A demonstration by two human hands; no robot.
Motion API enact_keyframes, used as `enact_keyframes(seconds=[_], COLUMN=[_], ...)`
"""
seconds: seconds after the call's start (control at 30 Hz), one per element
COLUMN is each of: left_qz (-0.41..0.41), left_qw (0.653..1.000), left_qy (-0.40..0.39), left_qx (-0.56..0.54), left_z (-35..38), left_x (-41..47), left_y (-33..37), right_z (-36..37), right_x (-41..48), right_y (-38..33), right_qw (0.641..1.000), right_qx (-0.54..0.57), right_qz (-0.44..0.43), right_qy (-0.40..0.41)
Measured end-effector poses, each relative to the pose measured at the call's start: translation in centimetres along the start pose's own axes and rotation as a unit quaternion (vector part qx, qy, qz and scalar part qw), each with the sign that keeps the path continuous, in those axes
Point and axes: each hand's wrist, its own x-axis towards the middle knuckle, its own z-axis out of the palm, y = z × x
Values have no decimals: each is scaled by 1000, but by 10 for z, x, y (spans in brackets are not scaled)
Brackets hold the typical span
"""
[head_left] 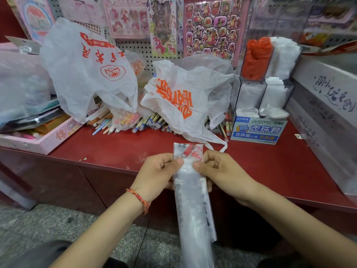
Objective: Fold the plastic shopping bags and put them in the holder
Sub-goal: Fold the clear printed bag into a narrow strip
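Both hands pinch one bag [193, 200] folded into a long narrow strip. The left hand [156, 175] takes its left edge and the right hand [218, 169] its right edge, thumbs on top, near the upper end. Its long axis runs away from the person, with the printed top end on the red counter [116, 149] at the front edge and the lower end hanging toward the floor. Beyond it, two loose bags [183, 97] slump over a row of pens [146, 122]. The clear holder [266, 78] stands back right, bags stuffed in its compartments, just behind a blue pen box [258, 130].
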Motion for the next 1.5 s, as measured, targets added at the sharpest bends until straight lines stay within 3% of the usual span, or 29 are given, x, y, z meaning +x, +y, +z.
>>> enact_keyframes(seconds=[0.17,0.27,0.4,0.5,0.73,0.87,0.97,1.1,1.17,1.27,1.4,1.5], left_qz=[-36,-28,-3,-39,-196,-147,-100,-70,-46,-21,-46,1], left_qw=[998,999,999,998,966,984,993,994,995,997,998,997], left_qy=[-46,-23,22,33,-10,-35,-8,70,80,69,40,74], left_qx=[-2,-2,28,-35,-168,-99,-61,-55,-35,27,-31,-10], left_z=[-8,-10,-5,-4,3,-1,0,-7,-8,-6,-5,-3], left_x=[4,4,7,11,13,12,10,14,13,11,10,10], left_y=[-2,-1,0,0,10,4,-3,-7,-8,-9,-3,-4], right_z=[2,8,14,19,22,22,23,25,23,19,12,14], right_x=[2,-2,-1,3,8,13,11,13,11,10,9,9], right_y=[9,5,1,0,6,9,6,3,0,0,0,0], right_qw=[1000,1000,971,940,972,964,962,987,995,997,995,995], right_qx=[-8,29,229,331,134,34,1,74,53,64,98,90], right_qz=[2,11,61,71,-43,-150,-190,-96,-48,-30,-28,-21], right_qy=[28,2,6,36,186,215,194,106,67,32,16,24])
